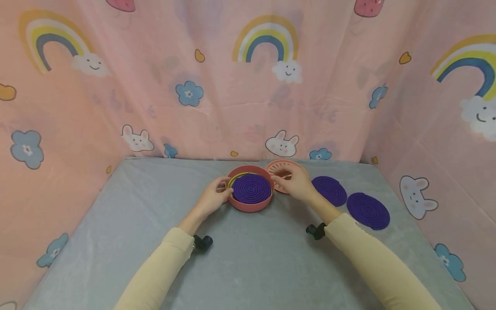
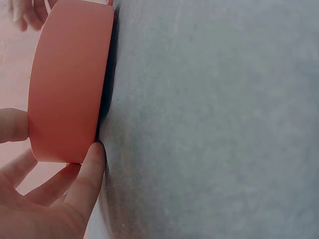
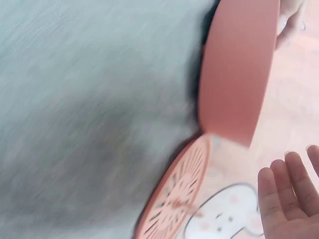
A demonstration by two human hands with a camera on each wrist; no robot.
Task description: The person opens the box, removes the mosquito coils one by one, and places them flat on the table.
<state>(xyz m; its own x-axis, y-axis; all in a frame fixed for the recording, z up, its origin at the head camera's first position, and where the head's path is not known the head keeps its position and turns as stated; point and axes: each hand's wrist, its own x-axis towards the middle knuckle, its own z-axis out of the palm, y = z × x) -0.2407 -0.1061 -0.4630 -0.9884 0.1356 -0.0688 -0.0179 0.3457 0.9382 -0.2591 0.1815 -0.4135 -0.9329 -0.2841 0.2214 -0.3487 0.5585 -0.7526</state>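
A round pink box stands on the grey cloth. Inside it lies a purple coiled coaster, with a yellow edge showing beneath. My left hand grips the box's left side, thumb at the rim and fingers along the outer wall; the left wrist view shows the fingers against that wall. At the box's right rim is my right hand. Its fingers are extended and apart from the wall in the right wrist view, with the thumb out of sight there.
Behind the right hand lies a pink slotted lid with a thin peg at its middle. Two more purple coiled coasters, one nearer and one farther, lie to the right. A patterned pink curtain hangs around the table.
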